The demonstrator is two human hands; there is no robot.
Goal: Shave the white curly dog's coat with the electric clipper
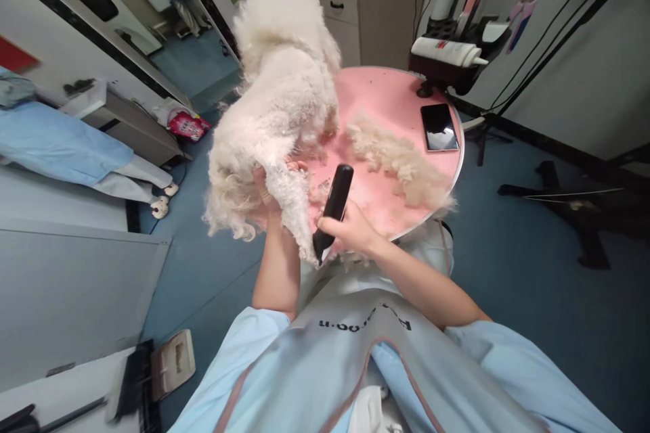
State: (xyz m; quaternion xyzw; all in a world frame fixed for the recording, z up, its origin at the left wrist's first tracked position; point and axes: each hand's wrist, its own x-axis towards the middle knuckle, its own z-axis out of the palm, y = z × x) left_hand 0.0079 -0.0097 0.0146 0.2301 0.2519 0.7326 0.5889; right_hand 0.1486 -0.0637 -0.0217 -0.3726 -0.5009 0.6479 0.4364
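Observation:
A white fluffy dog (277,91) stands on a round pink grooming table (391,98), rear toward me. My left hand (269,191) is closed around the dog's hind leg (294,206) and lifts it back over the table's near edge. My right hand (350,230) grips a black electric clipper (334,208), its blade end pointing down against the lower part of that leg. Cut white fur (399,159) lies in a heap on the table to the right of the dog.
A dark phone (439,127) lies at the table's right side. A black stand with a white bottle (449,51) sits behind it. Cabinet drawers (350,13) stand at the back. Another person in light blue (55,145) is at the left. Blue floor surrounds the table.

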